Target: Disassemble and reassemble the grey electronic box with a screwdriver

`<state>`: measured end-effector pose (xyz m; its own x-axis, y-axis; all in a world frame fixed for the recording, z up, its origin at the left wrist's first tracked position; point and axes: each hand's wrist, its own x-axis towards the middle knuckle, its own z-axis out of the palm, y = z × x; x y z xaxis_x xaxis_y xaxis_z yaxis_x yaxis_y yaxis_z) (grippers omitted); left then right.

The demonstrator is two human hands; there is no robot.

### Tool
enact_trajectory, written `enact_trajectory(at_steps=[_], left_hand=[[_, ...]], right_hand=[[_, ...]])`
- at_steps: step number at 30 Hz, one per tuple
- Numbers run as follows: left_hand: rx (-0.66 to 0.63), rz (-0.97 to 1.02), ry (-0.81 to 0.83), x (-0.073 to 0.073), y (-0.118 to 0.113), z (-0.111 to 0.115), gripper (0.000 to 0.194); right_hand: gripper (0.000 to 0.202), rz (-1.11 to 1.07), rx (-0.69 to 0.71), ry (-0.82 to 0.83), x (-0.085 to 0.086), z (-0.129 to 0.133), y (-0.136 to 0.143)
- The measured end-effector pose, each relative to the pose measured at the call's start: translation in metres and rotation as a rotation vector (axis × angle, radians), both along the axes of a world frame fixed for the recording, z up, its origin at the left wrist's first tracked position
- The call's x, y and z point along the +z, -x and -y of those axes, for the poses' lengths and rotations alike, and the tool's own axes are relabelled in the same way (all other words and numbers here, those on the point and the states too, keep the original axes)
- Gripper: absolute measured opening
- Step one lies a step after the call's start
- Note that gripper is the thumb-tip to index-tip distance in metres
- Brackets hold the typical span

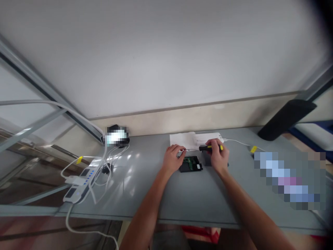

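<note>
The right hand (219,156), wrapped round a black-and-yellow screwdriver (205,148) aimed at nine o'clock, is farther than the left hand (171,159), whose pinch I cannot tell, from the green circuit board (193,161), long axis nine-to-three, between the left hand's three and four o'clock.

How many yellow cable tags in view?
2. One yellow tag is at far left, near the power strip; the other tag is to the right of the right hand. Pixelated patches could hide more.
</note>
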<state>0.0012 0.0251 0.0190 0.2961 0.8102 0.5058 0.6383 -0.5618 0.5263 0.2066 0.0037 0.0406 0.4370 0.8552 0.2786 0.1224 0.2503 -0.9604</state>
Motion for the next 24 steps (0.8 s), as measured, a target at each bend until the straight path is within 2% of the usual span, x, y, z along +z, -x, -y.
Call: enact_trajectory(at_steps=[8, 14, 24], left_hand=[[0.018, -0.002, 0.005, 0.0019, 0.0028, -0.0006, 0.007], [-0.046, -0.02, 0.013, 0.004, 0.0056, -0.0007, 0.013], [-0.051, -0.007, 0.018, 0.0048, 0.0045, 0.0003, 0.016]], right_hand=[[0.044, -0.007, -0.025, -0.018, -0.0013, -0.0005, -0.0018], [0.043, -0.004, -0.018, 0.005, 0.0001, 0.0, -0.0011], [0.046, 0.016, -0.022, -0.008, 0.0012, -0.0008, -0.0025]])
